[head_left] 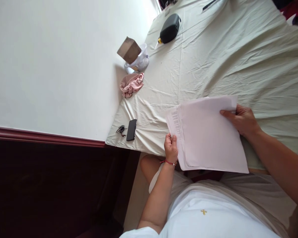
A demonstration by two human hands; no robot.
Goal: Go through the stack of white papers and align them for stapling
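A stack of white paper sheets (206, 135) is held over the near edge of a bed covered with a pale green sheet (225, 59). My left hand (171, 148) pinches the stack's near left corner, where printed lines show on a lower sheet. My right hand (242, 119) grips the far right edge of the stack, thumb on top. A red thread bracelet sits on my left wrist.
A black phone (131, 130) and a bunch of keys (120, 129) lie at the bed's near left corner. Further along the left edge are a pink scrunchie (131, 84), a brown box (129, 50) on a white object and a black pouch (170, 28). A white wall stands left.
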